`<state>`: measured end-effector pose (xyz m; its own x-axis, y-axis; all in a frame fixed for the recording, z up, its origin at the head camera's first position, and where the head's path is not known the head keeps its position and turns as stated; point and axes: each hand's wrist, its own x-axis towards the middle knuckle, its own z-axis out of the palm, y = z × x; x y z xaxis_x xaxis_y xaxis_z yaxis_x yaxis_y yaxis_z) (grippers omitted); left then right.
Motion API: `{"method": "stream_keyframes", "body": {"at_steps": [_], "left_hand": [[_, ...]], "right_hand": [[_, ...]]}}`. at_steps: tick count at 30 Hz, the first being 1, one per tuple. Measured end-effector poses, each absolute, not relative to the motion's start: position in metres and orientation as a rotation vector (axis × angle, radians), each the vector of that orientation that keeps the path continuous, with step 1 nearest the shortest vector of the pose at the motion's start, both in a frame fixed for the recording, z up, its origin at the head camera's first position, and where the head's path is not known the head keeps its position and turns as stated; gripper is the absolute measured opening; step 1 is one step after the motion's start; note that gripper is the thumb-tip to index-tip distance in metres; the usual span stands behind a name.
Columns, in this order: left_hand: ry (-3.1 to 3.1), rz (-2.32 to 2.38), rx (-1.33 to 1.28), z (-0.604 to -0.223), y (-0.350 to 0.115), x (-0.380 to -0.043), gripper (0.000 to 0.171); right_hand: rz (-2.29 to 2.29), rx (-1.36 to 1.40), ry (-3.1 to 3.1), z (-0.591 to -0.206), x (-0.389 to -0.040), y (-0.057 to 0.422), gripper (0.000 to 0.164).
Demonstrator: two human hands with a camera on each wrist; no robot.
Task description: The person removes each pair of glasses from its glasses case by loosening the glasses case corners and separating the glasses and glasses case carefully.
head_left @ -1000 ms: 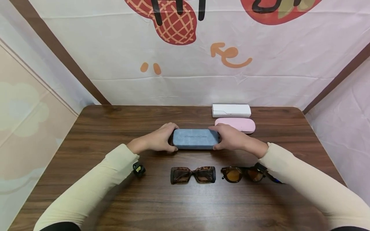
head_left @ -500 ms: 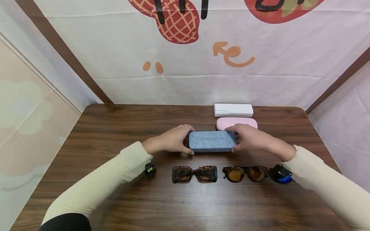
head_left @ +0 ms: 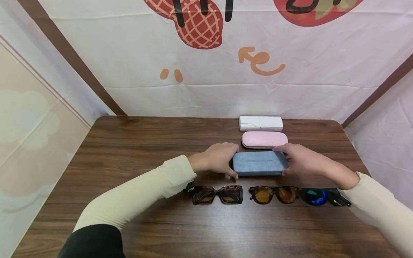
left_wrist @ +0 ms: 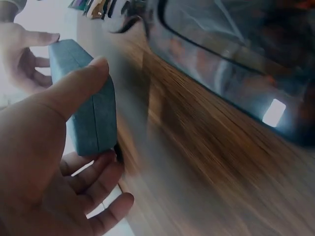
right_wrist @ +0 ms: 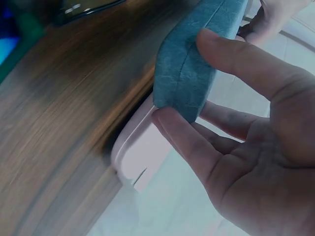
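Observation:
A blue glasses case (head_left: 260,163) lies lengthwise between my two hands, just in front of the pink glasses case (head_left: 264,139). My left hand (head_left: 221,159) grips its left end, thumb on the near side and fingers at the far side. At the other end my right hand (head_left: 301,161) holds it the same way. The left wrist view shows the left thumb pressed along the blue case (left_wrist: 93,105). In the right wrist view, thumb and forefinger pinch the end of the blue case (right_wrist: 184,69), with the pink case (right_wrist: 140,147) beyond.
Behind the pink case stands a white glasses case (head_left: 260,123). Nearer me, a row holds tortoiseshell sunglasses (head_left: 217,195), amber-lensed sunglasses (head_left: 274,194) and blue-green mirrored sunglasses (head_left: 316,196). All are on a brown wooden table (head_left: 206,229) backed by a printed cloth (head_left: 200,96).
Both hands have carried the blue case to the right, until it sits in front of the pink one. The mirrored sunglasses now show more from behind the right sleeve.

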<state>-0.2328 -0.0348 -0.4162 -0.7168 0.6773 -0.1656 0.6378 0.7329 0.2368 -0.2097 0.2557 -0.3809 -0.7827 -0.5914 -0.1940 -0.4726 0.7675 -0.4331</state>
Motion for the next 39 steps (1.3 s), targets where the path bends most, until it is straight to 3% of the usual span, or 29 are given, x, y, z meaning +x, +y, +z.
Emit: {"method": "stream_keyframes", "body": {"at_steps": [12,19,39], "left_hand": [[2.696,0.101,1.014,-0.42,0.003,-0.239,0.071],[2.692,0.023,0.996,-0.426,0.019,-0.239,0.078],[2.721,-0.02,0.959,-0.432,0.024,-0.245,0.083]], "right_hand": [[-0.423,-0.781,2.681,-0.393,-0.215,0.279,0.074],[-0.439,-0.727,2.675,-0.403,-0.215,0.287,0.071],[-0.482,-0.689,2.744,-0.415,-0.216,0.288,0.071]]}}
